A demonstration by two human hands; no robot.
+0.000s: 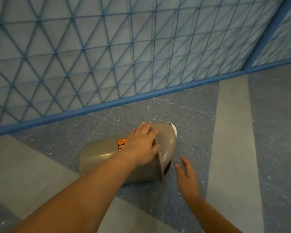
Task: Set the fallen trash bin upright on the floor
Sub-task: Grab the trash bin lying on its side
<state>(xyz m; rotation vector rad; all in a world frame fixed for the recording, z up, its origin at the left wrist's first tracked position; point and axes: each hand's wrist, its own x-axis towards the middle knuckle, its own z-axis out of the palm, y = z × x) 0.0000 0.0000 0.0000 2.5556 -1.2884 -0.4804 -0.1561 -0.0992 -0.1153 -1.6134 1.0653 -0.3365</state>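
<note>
A grey-brown plastic trash bin (101,157) lies on its side on the speckled floor, its domed lid end pointing right and its base to the left. An orange label shows on its upper side, partly hidden. My left hand (141,145) rests flat on top of the bin near the lid seam, fingers spread over the lid's edge. My right hand (186,177) hovers just right of the lid end, fingers apart and blurred, apart from the bin and holding nothing.
A blue metal grid fence (107,56) with a blue bottom rail (118,102) runs along the floor just behind the bin. Lighter grey floor bands (232,148) cross the dark speckled floor (191,115) to the right and left.
</note>
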